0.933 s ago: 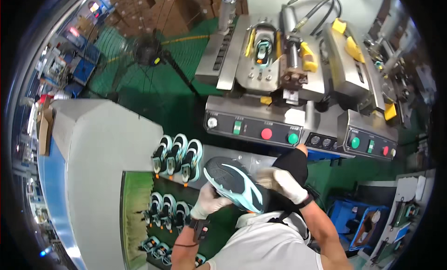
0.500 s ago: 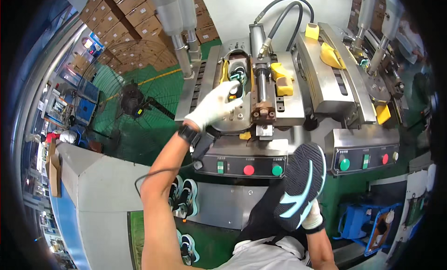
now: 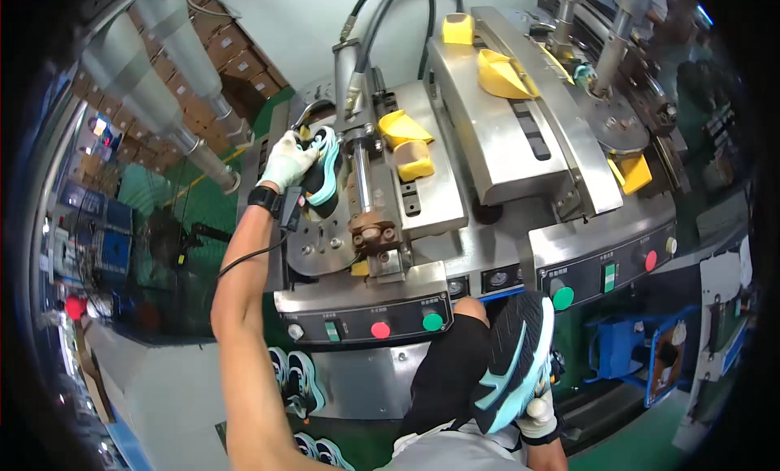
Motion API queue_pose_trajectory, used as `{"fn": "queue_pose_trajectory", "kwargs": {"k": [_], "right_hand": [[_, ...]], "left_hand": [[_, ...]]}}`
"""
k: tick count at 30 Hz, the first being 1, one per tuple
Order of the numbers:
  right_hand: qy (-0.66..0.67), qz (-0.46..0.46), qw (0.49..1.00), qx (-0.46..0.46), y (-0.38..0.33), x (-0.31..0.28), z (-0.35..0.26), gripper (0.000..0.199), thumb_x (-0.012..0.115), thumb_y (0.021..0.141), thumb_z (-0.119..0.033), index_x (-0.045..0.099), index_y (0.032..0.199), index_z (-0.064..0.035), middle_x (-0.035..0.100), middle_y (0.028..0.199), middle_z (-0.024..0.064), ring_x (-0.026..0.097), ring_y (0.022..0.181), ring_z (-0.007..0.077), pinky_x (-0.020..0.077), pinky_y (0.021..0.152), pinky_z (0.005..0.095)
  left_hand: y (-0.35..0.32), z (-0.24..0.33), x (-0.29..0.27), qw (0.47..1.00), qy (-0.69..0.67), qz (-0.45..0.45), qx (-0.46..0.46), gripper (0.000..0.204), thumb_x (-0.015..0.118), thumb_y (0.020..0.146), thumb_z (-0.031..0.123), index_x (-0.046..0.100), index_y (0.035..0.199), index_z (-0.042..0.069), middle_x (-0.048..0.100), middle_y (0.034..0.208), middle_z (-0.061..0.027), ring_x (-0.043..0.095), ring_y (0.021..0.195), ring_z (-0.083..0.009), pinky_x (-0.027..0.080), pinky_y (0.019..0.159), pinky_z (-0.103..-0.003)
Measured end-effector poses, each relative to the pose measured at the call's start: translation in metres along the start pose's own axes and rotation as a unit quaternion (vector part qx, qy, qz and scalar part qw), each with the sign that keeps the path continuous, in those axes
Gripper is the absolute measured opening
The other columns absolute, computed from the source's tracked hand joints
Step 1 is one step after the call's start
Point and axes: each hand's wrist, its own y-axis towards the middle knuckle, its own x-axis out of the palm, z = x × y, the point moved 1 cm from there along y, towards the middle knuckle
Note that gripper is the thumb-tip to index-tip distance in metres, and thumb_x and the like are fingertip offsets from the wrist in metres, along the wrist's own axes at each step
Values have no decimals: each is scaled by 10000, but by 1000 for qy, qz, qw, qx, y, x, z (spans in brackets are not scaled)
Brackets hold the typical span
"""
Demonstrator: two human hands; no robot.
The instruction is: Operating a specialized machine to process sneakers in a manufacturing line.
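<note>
In a white glove, my left hand (image 3: 290,158) is closed on a sneaker (image 3: 326,169) with a pale mint midsole. That shoe is tipped on its side above the metal bed (image 3: 318,247) of the left pressing machine. Low on the right, my right hand (image 3: 538,420), gloved too, grips a second sneaker (image 3: 513,359). Its black sole with mint stripes faces up, and the shoe hides most of the fingers.
Yellow blocks (image 3: 414,160) lie beside the left machine's cylinder (image 3: 363,174). Its control panel (image 3: 361,315) has red and green buttons. A second machine (image 3: 496,121) stands right. Several sneakers (image 3: 301,382) sit below the panel. Cartons (image 3: 236,52) are stacked behind.
The view has shifted right. My left hand, open over the machine before, has closed on the sneaker there and tipped it up. My right hand still holds its sneaker.
</note>
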Motion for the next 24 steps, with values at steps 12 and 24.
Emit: {"fn": "queue_pose_trajectory", "kwargs": {"k": [12, 24], "right_hand": [[-203, -108, 972, -50, 95, 179, -11, 620, 658, 897, -163, 393, 1447, -57, 585, 1284, 78, 620, 1088, 155, 535, 884, 308], [-464, -134, 875, -27, 426, 368, 85, 159, 710, 850, -48, 646, 991, -83, 685, 931, 90, 674, 787, 226, 550, 709, 379]], "left_hand": [[-376, -54, -66, 959, -259, 93, 61, 443, 705, 820, 73, 535, 1217, -28, 616, 1181, -188, 635, 1081, -293, 504, 929, -373], [-582, -146, 147, 959, -190, 101, -185, 658, 817, 722, 209, 501, 1278, 53, 597, 1209, -191, 586, 1102, -408, 489, 952, -475]]}}
